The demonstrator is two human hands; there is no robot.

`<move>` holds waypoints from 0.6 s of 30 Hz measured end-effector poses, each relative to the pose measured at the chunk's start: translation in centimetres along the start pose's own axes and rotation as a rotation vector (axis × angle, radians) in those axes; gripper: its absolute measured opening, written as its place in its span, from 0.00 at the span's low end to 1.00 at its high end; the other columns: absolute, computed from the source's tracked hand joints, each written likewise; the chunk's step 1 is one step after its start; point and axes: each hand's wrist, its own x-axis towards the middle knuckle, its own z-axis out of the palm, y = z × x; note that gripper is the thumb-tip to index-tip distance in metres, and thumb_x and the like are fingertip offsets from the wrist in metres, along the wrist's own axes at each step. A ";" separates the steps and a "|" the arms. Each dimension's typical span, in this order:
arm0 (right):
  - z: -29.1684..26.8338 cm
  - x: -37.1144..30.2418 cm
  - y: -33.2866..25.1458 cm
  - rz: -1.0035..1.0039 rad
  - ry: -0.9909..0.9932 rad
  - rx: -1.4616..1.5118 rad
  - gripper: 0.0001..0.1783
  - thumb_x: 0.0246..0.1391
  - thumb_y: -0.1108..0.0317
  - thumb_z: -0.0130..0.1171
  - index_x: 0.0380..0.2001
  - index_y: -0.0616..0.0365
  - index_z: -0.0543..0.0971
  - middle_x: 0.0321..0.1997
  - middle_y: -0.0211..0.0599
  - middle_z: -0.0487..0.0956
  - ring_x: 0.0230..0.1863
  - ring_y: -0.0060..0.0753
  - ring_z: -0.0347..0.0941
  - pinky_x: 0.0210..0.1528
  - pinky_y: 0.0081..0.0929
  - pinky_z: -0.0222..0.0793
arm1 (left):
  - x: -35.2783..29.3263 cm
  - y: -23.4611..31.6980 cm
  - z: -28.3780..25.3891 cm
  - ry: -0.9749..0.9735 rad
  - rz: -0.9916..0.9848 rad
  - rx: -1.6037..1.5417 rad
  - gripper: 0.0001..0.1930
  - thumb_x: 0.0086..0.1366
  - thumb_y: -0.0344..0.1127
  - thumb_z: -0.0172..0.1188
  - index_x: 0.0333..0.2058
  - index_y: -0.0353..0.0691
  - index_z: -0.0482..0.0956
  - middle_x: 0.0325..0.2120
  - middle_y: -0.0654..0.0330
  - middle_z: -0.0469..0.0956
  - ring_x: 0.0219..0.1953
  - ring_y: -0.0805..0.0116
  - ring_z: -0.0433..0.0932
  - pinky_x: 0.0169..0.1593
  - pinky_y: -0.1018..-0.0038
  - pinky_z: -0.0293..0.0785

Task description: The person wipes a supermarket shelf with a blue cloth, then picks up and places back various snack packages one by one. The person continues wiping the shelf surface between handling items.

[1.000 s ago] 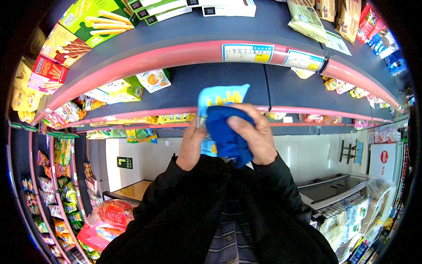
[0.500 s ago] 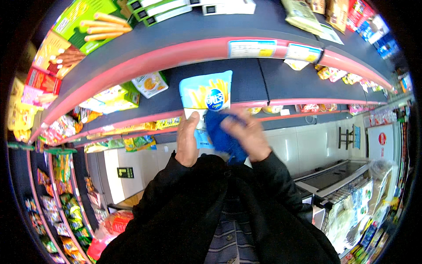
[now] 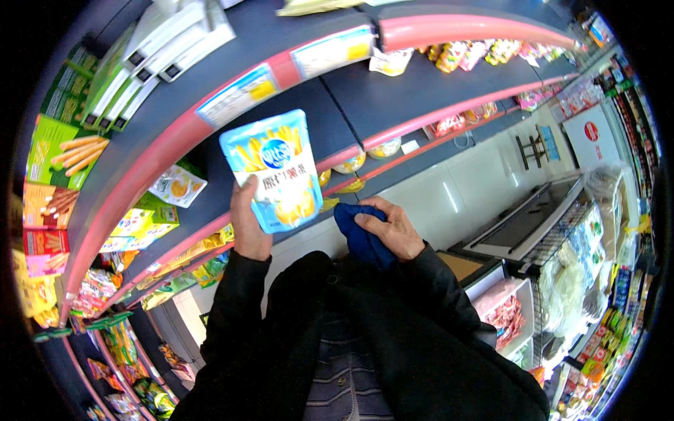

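My left hand (image 3: 250, 223) grips a light-blue and white snack pouch (image 3: 286, 193) by its left edge, holding it upright with its printed front showing. Pictures of yellow sticks and a dark-blue oval are on that front. To the right and a little lower, my right hand (image 3: 393, 229) is closed on a dark-blue cloth (image 3: 363, 235), bunched and hanging below the fingers. Cloth and pouch are apart. Behind the pouch runs a dark shelf (image 3: 309, 105) with a pink front edge.
Green and orange snack boxes (image 3: 78, 156) stand at the left on the upper shelf. A white-green packet (image 3: 179, 185) sits on the shelf below. Right of me are a freezer case (image 3: 523, 217) and a white bin (image 3: 507, 312) of packets. A small stool (image 3: 537, 146) stands on the tiled floor.
My view has turned to the right. The cloth has come away from the pouch's front, down and to the right in my right hand. The pouch stays in my left hand.
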 end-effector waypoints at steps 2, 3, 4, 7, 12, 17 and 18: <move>-0.7 -0.4 0.2 0.025 0.078 0.050 0.17 0.62 0.63 0.62 0.49 0.62 0.77 0.40 0.37 0.81 0.37 0.26 0.78 0.41 0.25 0.78 | 1.5 0.6 1.8 -0.011 0.049 0.150 0.25 0.73 0.44 0.51 0.61 0.35 0.65 0.56 0.53 0.75 0.56 0.61 0.78 0.58 0.65 0.75; -0.9 -0.5 0.4 0.033 0.107 0.095 0.18 0.61 0.63 0.62 0.49 0.62 0.77 0.40 0.37 0.81 0.37 0.27 0.79 0.40 0.26 0.78 | 2.4 1.1 2.6 -0.017 0.039 0.237 0.23 0.74 0.44 0.51 0.59 0.34 0.67 0.54 0.55 0.75 0.54 0.64 0.78 0.56 0.67 0.76; -1.2 -0.6 0.6 0.042 0.136 0.141 0.18 0.61 0.62 0.62 0.50 0.62 0.77 0.39 0.38 0.81 0.37 0.29 0.79 0.40 0.27 0.79 | 4.0 0.8 2.2 -0.052 0.103 0.326 0.21 0.74 0.43 0.51 0.57 0.33 0.70 0.53 0.56 0.76 0.54 0.68 0.77 0.57 0.70 0.73; -2.0 -1.3 1.0 0.077 0.192 0.292 0.19 0.62 0.63 0.62 0.51 0.62 0.75 0.38 0.38 0.80 0.36 0.31 0.80 0.38 0.28 0.80 | 8.7 0.2 4.1 -0.030 0.170 0.432 0.20 0.74 0.41 0.53 0.57 0.33 0.71 0.52 0.57 0.77 0.54 0.71 0.75 0.59 0.73 0.68; -2.9 -1.9 2.5 0.099 0.298 0.444 0.17 0.61 0.66 0.61 0.49 0.64 0.76 0.34 0.36 0.80 0.31 0.26 0.77 0.33 0.25 0.77 | 18.3 -2.2 3.6 -0.065 0.230 0.358 0.21 0.74 0.41 0.55 0.60 0.37 0.69 0.56 0.56 0.74 0.59 0.67 0.71 0.64 0.66 0.61; -4.5 -2.4 2.8 0.164 0.371 0.516 0.17 0.61 0.66 0.61 0.49 0.65 0.76 0.34 0.36 0.80 0.29 0.26 0.78 0.32 0.26 0.77 | 21.6 -4.1 3.9 -0.026 0.169 0.478 0.26 0.71 0.40 0.57 0.64 0.38 0.65 0.61 0.53 0.69 0.66 0.61 0.64 0.70 0.54 0.48; -4.8 -2.4 2.9 0.163 0.385 0.520 0.17 0.61 0.66 0.61 0.49 0.65 0.76 0.34 0.36 0.80 0.29 0.26 0.78 0.32 0.25 0.77 | 21.7 -4.3 4.1 -0.040 0.152 0.523 0.29 0.70 0.40 0.58 0.66 0.38 0.64 0.62 0.52 0.68 0.68 0.61 0.61 0.72 0.50 0.43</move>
